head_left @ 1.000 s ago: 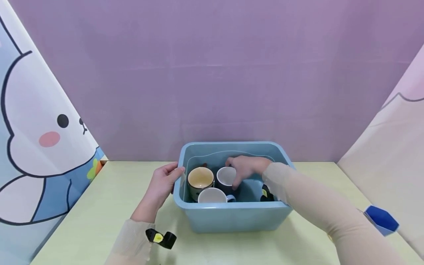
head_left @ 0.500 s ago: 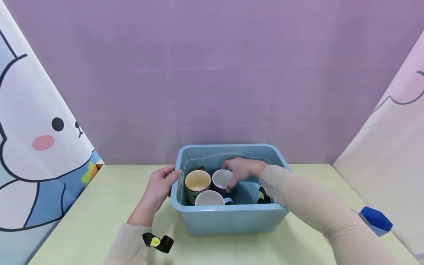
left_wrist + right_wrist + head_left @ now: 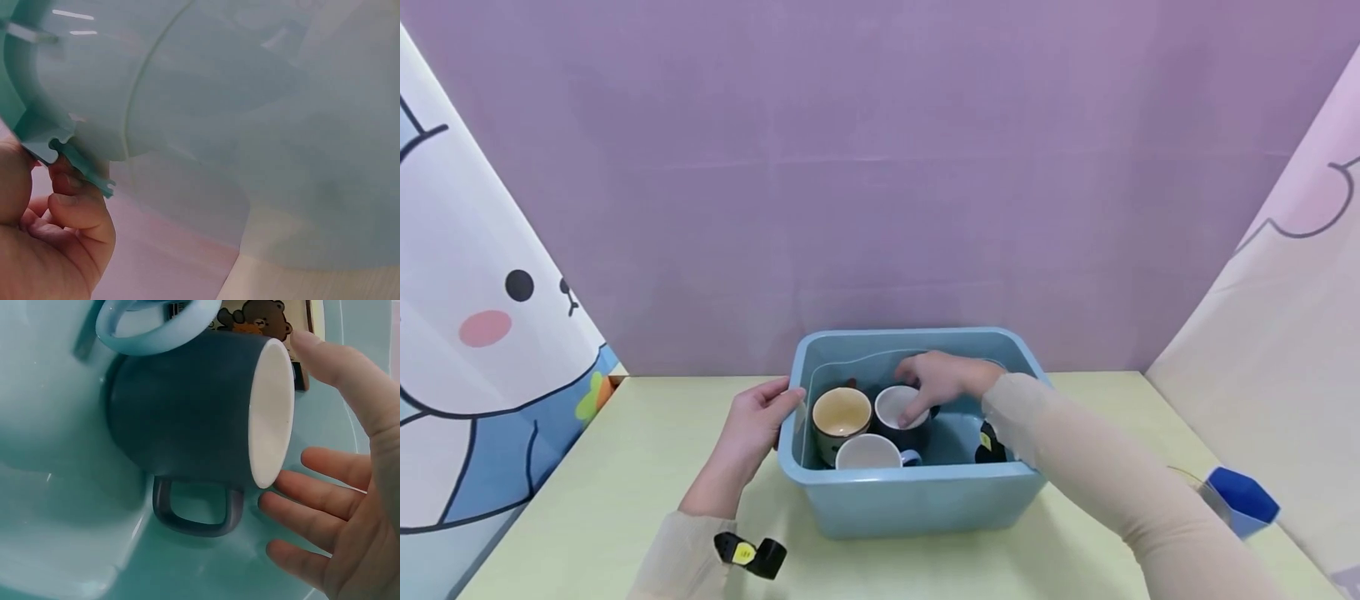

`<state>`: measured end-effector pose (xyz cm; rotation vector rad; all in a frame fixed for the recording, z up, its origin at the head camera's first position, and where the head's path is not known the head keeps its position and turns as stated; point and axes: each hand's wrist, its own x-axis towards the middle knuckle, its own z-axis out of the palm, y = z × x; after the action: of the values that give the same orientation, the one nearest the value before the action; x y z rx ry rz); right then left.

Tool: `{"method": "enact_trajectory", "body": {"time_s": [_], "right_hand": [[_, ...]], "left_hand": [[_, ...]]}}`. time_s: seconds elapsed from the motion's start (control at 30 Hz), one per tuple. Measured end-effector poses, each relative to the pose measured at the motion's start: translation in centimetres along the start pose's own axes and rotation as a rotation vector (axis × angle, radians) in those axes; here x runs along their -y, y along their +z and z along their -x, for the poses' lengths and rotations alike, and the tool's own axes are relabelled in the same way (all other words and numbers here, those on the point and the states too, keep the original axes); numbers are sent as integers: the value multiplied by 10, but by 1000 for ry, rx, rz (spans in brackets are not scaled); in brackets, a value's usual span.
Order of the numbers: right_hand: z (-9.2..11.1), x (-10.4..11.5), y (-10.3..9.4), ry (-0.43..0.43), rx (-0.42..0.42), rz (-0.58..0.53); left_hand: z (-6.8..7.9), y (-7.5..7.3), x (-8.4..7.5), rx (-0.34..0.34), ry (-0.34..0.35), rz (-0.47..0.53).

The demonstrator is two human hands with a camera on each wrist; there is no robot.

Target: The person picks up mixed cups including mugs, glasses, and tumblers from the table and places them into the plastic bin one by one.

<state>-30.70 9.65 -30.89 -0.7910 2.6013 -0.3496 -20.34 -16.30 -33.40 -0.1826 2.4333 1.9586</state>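
Note:
A light-blue plastic bin (image 3: 917, 504) stands on the table with three mugs upright inside. My left hand (image 3: 752, 429) grips its left rim; in the left wrist view the fingers (image 3: 81, 212) curl under that edge. My right hand (image 3: 940, 379) reaches into the bin at a dark blue-grey mug (image 3: 181, 412) with a white inside. Its fingers are spread beside the mug's mouth, the thumb across the opening, and do not grip it. Left of that mug is a cream-lined mug (image 3: 842, 412) with a bear print. A white-lined mug (image 3: 868, 452) with a pale blue handle sits in front.
A blue open-topped container (image 3: 1243, 496) stands at the table's right side, partly behind the right sleeve. Purple cloth (image 3: 880, 183) hangs behind the pale yellow-green table (image 3: 587, 500). A printed cartoon sheet (image 3: 482, 275) borders the left, another cloth the right.
My right thumb has moved from the dark mug's right side to over its mouth, and that mug's handle now shows at the right. The head view has shifted slightly; my left hand stays on the rim.

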Motion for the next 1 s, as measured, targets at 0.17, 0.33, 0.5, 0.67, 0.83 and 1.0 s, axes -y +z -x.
{"method": "enact_trajectory", "body": {"time_s": [0.17, 0.33, 0.5, 0.67, 0.83, 1.0], "right_hand": [[4, -1, -2, 48, -6, -36], [7, 0, -6, 73, -14, -22], [9, 3, -11, 79, -29, 14], [11, 7, -15, 92, -36, 27], [12, 9, -19, 99, -42, 40], [15, 12, -22, 106, -55, 67]], "left_hand": [[1, 1, 0, -2, -1, 0], [1, 1, 0, 0, -6, -2], [1, -1, -1, -12, -10, -21], [1, -2, -2, -15, -14, -26], [0, -3, -2, -20, -14, -33], [-3, -4, 0, -25, -12, -44]]}}
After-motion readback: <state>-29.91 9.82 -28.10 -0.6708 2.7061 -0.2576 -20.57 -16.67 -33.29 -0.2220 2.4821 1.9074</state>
